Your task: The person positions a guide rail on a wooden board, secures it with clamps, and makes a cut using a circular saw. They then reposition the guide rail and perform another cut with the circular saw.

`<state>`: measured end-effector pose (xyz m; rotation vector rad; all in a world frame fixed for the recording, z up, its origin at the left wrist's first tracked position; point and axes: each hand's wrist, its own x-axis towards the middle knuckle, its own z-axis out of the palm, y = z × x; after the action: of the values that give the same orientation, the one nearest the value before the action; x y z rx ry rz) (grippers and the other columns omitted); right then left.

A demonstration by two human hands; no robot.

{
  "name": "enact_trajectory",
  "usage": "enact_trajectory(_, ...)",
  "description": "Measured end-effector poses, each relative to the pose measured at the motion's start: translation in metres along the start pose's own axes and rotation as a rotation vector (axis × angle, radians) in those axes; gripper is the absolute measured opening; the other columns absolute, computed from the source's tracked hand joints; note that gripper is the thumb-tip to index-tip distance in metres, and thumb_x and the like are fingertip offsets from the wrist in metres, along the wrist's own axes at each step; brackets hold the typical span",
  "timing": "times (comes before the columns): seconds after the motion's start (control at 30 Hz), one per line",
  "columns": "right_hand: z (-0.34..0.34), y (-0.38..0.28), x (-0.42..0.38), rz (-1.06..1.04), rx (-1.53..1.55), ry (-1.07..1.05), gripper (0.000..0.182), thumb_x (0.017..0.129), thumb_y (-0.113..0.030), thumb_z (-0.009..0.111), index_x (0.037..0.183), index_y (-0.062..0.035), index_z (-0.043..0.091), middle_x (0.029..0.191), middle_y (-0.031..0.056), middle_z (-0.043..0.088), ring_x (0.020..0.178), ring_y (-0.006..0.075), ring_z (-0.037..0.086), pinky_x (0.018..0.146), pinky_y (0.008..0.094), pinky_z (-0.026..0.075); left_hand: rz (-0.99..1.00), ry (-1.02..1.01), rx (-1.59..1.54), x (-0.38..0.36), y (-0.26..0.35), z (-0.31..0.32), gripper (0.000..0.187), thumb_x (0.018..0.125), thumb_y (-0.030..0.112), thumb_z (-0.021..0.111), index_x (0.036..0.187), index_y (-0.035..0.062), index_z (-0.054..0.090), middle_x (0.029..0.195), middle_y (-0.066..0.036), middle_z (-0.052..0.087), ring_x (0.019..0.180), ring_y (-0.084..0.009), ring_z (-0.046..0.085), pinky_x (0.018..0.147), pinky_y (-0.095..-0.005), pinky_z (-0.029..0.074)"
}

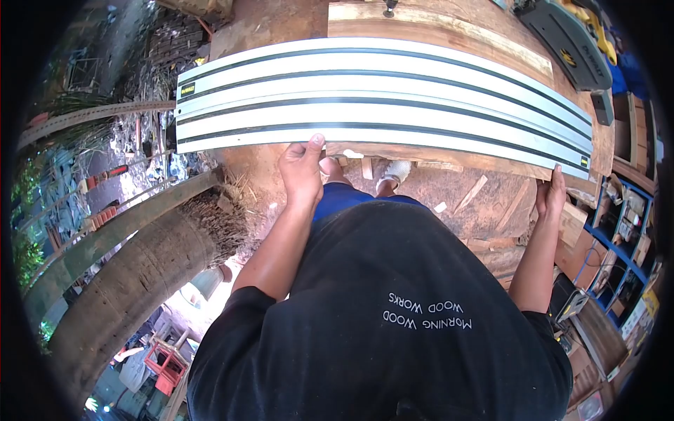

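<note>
A long, silvery guide rail (379, 85) with dark lengthwise strips and yellow-on-black DeWalt labels spans the view in front of me. My left hand (303, 172) grips its near edge left of the middle, thumb on top and fingers hidden underneath. Close to the right end, my right hand (551, 194) holds the same edge, with a fingertip at the rim and the rest of the fingers curled below. Beneath and beyond the rail lies a wide wooden slab (449, 29), partly covered by it.
A dark grey DeWalt machine (565, 49) with yellow parts stands at the far right. Blue-framed shelves (614, 249) line the right side. A thick log post (140, 270) rises at left. Wood offcuts (470, 193) lie on the ground near my feet.
</note>
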<state>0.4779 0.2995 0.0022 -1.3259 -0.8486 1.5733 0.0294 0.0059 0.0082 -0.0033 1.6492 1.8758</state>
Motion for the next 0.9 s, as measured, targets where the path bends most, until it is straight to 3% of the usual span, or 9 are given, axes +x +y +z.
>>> enact_trajectory(0.9,0.008,-0.002,-0.005,-0.007,0.014,0.021,0.032,0.092,-0.026,0.06,0.112,-0.0013,0.055,0.114,0.0105,0.06,0.108,0.0228,0.057,0.098,0.0403,0.045,-0.022,0.004,-0.029,-0.002,0.006,0.004,0.014,0.084,0.009,0.069,0.079,-0.0026,0.064,0.074,-0.008,0.064,0.062,-0.0097,0.056,0.052,-0.0206,0.045)
